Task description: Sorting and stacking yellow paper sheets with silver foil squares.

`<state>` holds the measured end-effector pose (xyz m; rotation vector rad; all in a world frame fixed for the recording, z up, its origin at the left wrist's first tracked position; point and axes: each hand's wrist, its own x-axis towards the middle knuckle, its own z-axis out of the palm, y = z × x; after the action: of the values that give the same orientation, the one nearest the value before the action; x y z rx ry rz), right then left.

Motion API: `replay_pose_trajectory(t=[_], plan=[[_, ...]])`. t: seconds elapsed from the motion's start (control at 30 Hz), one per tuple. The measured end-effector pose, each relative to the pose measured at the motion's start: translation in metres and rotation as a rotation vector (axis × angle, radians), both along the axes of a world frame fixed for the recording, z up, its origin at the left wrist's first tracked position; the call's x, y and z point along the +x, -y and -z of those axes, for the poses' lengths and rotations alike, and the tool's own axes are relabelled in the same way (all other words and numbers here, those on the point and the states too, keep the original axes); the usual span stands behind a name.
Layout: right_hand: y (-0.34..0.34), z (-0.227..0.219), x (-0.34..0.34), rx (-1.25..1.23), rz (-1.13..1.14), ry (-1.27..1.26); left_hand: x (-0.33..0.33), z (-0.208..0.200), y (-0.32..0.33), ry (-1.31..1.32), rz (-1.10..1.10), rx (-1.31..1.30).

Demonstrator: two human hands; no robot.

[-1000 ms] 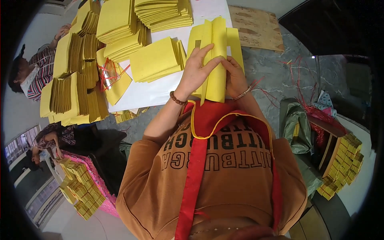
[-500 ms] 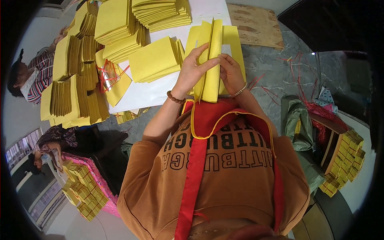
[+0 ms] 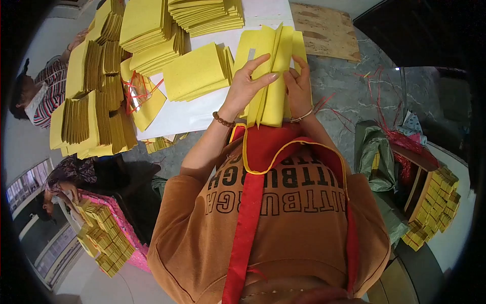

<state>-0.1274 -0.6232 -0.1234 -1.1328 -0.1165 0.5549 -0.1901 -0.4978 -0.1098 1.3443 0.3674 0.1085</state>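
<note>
Directly in front of me is a folded yellow paper sheet, its creased layers running away from me and fanned a little at the far end. My left hand grips its left side, the thumb lying across the top and the index finger stretched along the fold. At the right edge my right hand holds the paper with bent fingers, thumb and index finger near each other. Beneath lies a flat yellow sheet with a small greyish patch; its near part is hidden by the folded paper and my hands.
Stacks of folded yellow paper fill the left of the white table. A smaller pile lies nearer, beside red straps. Two other people are at the left. A wooden board and a green sack are at the right.
The folded paper has spread wider and flatter to the right. My right hand has moved slightly right, from near the left thumb to the paper's right edge.
</note>
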Motion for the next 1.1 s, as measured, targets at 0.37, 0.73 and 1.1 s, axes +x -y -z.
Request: replay_pose_trajectory(t=[0.37, 0.73, 1.1], plan=[[0.004, 0.004, 0.008, -0.07, -0.01, 0.067, 0.001, -0.007, 0.006, 0.052, 0.036, 0.347], [0.009, 0.015, 0.011, -0.091, -0.008, 0.026, -0.001, -0.009, 0.006, 0.077, 0.013, 0.338], [0.007, 0.003, 0.007, -0.199, -0.062, 0.174, 0.007, 0.0, 0.005, 0.057, -0.133, 0.281]])
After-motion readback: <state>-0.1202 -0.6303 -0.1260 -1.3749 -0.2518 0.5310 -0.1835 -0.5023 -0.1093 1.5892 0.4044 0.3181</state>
